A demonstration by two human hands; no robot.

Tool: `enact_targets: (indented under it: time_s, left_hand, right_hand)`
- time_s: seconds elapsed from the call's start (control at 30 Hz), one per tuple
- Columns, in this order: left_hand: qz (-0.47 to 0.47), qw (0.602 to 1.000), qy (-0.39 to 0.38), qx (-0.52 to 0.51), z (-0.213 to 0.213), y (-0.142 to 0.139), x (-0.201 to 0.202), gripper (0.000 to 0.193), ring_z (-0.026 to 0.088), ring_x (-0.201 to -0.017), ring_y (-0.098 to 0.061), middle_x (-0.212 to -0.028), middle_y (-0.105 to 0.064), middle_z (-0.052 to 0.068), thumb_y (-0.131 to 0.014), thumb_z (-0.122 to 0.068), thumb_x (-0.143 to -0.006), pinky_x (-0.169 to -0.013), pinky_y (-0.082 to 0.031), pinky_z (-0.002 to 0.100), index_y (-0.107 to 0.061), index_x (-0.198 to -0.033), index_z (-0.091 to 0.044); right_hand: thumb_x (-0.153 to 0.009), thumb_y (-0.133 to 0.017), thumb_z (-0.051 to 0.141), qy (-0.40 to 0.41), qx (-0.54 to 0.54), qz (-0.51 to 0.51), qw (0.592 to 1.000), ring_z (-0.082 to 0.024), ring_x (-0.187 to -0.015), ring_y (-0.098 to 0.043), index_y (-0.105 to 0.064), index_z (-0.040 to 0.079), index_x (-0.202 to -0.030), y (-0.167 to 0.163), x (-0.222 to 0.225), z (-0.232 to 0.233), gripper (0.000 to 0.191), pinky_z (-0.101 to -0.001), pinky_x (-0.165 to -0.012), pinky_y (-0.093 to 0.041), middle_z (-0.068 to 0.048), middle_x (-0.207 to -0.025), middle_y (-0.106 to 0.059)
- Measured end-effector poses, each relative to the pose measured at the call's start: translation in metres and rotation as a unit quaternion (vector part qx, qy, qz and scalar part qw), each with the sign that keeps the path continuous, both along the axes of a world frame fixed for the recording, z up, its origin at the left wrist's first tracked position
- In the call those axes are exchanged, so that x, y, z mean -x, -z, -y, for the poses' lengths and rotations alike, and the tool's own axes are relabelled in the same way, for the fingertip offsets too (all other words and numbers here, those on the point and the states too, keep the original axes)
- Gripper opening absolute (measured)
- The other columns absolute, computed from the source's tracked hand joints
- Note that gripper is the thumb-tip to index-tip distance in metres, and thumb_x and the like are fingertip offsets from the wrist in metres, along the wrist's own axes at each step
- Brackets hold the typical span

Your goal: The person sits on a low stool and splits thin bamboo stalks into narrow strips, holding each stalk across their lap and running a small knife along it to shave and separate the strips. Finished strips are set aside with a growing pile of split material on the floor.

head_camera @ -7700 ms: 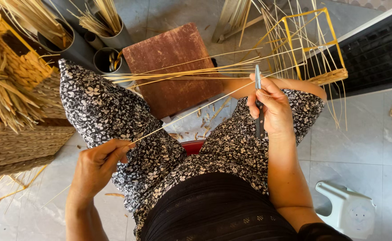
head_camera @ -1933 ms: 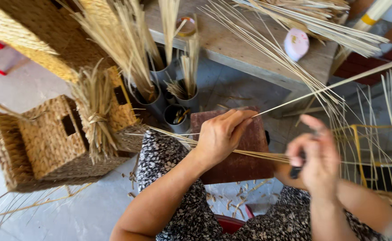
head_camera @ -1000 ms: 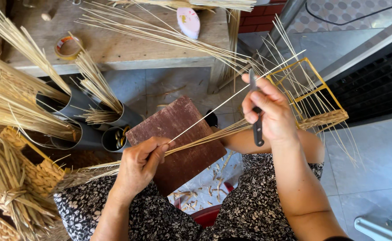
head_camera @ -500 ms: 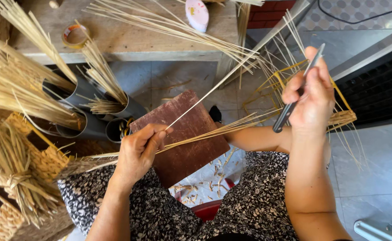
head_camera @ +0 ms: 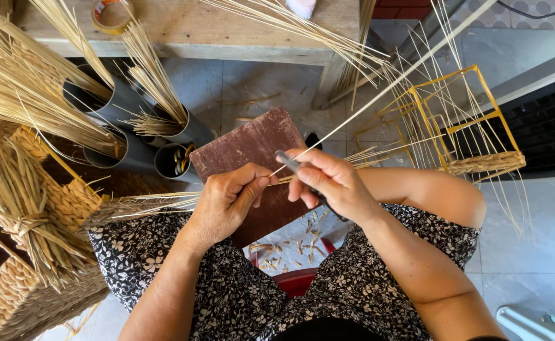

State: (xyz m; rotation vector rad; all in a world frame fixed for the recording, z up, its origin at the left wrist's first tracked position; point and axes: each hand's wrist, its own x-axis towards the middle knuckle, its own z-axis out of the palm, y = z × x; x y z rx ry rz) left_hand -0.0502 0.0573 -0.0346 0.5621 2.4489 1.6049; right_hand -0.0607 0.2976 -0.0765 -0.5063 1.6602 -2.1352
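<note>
My left hand (head_camera: 227,201) is closed, thumb and fingers pinched on the near end of a long pale reed strand (head_camera: 378,95) just over my lap. My right hand (head_camera: 331,183) is closed too, gripping a dark slim tool (head_camera: 288,159) whose tip sticks out toward the left hand; whether it is a knife or an awl I cannot tell. The two hands are almost touching, fingertips just beside each other at the strand. The strand runs from the pinch up and to the right, past the half-woven basket on a yellow wire frame (head_camera: 473,136), which sits beyond my right forearm with loose reed uprights fanning out of it. More reeds lie flat under my hands, across my knees. Below the hands, a reddish-brown board (head_camera: 252,148) rests between my knees, leaning away from me. Cut reed scraps (head_camera: 290,243) lie on the cloth between my legs, above a red rim. To the left, grey tubes (head_camera: 126,107) hold reed bundles, and finished woven baskets (head_camera: 18,252) stand at far left with a tied reed sheaf over them. A wooden table (head_camera: 227,28) is at top, a tape roll (head_camera: 112,14) on it.
</note>
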Motion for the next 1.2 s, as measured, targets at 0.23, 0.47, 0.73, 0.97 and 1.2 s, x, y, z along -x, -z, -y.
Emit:
enact_targets:
  time_s: [0.23,0.47,0.73,0.97,1.2]
  left_hand:
    - [0.01,1.0,-0.003,0.011,0.007,0.002,0.001,0.014,0.008,-0.056,-0.06,-0.062,-0.062,0.001,-0.06,-0.014,-0.102,-0.051,-0.048,0.027,-0.073,-0.103,-0.007]
    - [-0.008,1.0,-0.003,0.027,0.008,0.003,0.003,0.013,0.007,-0.054,-0.06,-0.06,-0.06,0.001,-0.06,-0.012,-0.1,-0.05,-0.047,0.026,-0.072,-0.102,-0.007]
    - [0.006,1.0,-0.004,0.016,0.008,0.004,0.002,0.012,0.007,-0.054,-0.058,-0.06,-0.059,0.0,-0.061,-0.011,-0.099,-0.049,-0.047,0.024,-0.072,-0.102,-0.007]
    - [0.003,1.0,-0.004,0.023,0.007,0.003,0.001,0.012,0.008,-0.054,-0.058,-0.06,-0.059,0.001,-0.062,-0.011,-0.099,-0.049,-0.047,0.025,-0.073,-0.102,-0.007]
    - [-0.024,0.999,-0.021,0.013,-0.005,0.003,0.003,0.022,0.007,-0.064,-0.069,-0.073,-0.072,0.002,-0.067,-0.012,-0.096,-0.055,-0.055,0.025,-0.072,-0.116,-0.006]
  right_hand:
    - [-0.11,-0.052,0.014,0.057,0.035,0.013,0.998,-0.012,-0.062,-0.055,-0.059,-0.001,-0.138,0.0,0.015,-0.029,0.033,-0.0226,-0.058,-0.046,-0.013,-0.085,-0.07]
    - [-0.109,-0.056,0.014,0.149,0.07,-0.004,0.986,-0.013,-0.062,-0.054,-0.06,-0.001,-0.139,-0.008,0.03,-0.067,0.034,-0.0243,-0.059,-0.045,-0.014,-0.084,-0.069]
    - [-0.108,-0.057,0.014,0.148,0.037,0.005,0.988,-0.011,-0.062,-0.053,-0.061,-0.003,-0.135,-0.011,0.027,-0.075,0.032,-0.0223,-0.058,-0.043,-0.013,-0.084,-0.068]
    - [-0.108,-0.057,0.014,0.151,0.042,-0.005,0.988,-0.011,-0.062,-0.053,-0.061,-0.003,-0.135,-0.014,0.027,-0.074,0.032,-0.0222,-0.057,-0.043,-0.013,-0.084,-0.069]
    - [-0.11,-0.053,0.012,0.115,0.028,-0.03,0.992,-0.012,-0.062,-0.056,-0.058,0.0,-0.139,-0.019,0.011,-0.055,0.032,-0.0235,-0.058,-0.046,-0.014,-0.086,-0.07]
